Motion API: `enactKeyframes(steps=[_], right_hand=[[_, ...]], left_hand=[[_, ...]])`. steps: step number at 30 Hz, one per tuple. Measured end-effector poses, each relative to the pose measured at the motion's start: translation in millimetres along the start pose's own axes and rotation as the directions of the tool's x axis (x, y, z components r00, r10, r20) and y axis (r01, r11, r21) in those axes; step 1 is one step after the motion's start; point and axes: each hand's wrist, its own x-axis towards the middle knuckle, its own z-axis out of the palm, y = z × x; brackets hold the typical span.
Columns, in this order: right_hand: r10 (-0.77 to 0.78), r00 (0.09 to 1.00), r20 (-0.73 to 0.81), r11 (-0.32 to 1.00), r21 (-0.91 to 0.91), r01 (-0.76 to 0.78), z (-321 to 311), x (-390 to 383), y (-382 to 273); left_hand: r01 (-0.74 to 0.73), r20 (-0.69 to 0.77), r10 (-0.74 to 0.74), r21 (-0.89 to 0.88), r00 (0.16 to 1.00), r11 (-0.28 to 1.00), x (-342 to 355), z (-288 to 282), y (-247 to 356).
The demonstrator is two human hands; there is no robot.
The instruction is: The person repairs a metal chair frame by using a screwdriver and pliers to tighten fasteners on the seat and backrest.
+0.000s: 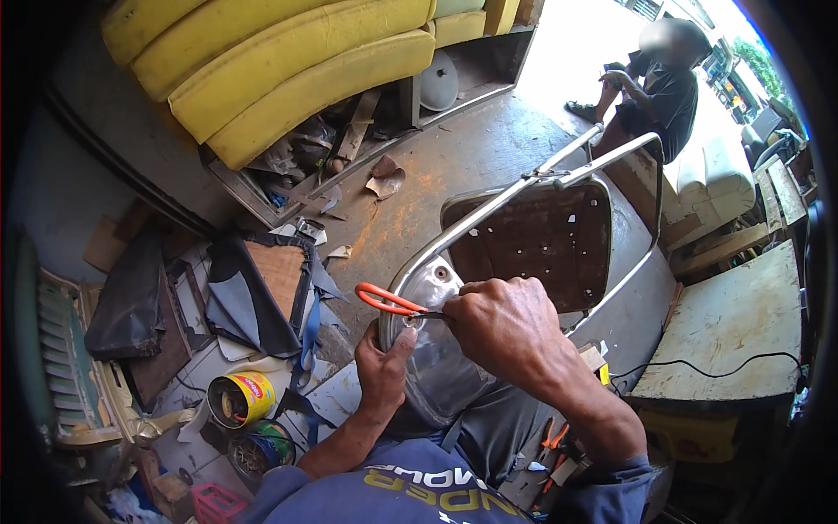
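A shiny metal chair panel (pixel 436 371) rests over my lap, joined to a bent tubular chair frame (pixel 502 203). My left hand (pixel 384 371) grips the panel's left edge, thumb on its face. Closed around the dark metal part of an orange-handled tool, which looks like scissors (pixel 388 301), is my right hand (pixel 506 327). The tool's looped handle points left, over the panel's upper left edge. My fingers cover its other end. Beyond the panel is a dark brown seat board (pixel 537 240) with several small holes.
Left of me lie dark upholstery covers (pixel 253 297), a yellow can (pixel 240 399) and a green can (pixel 260 447). Orange-handled pliers (pixel 554 434) lie at lower right. A worn board (pixel 724 323) stands right. Yellow cushions (pixel 297 70) are stacked behind; a person (pixel 659 96) sits far right.
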Motion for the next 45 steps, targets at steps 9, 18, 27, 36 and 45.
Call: enactKeyframes(steps=[9,18,27,36,45], right_hand=[[-0.183,0.972,0.146,0.978,-0.069,0.194,-24.9,37.7,9.1],[-0.167,0.939,0.300,0.983,-0.022,0.181,-35.2,65.0,14.3],[-0.147,0.989,0.011,0.987,-0.056,0.148,-5.8,7.5,-24.3],[-0.071,0.972,-0.224,0.957,-0.290,0.003,47.6,-28.0,-68.6],[0.036,0.975,-0.217,0.980,-0.184,-0.077,39.9,-34.1,-66.6]], left_hand=[[-0.006,-0.004,0.006,0.019,1.000,1.000,-1.0,-0.1,-0.3],[0.001,-0.005,0.000,0.051,1.000,0.999,0.0,1.7,1.6],[-0.015,0.015,0.015,-0.023,1.000,1.000,3.6,-4.7,-7.2],[0.090,0.027,-0.090,0.006,0.996,0.996,3.0,-19.3,-14.7],[0.052,0.061,-0.050,-0.028,0.997,0.998,1.2,-12.5,-10.8]])
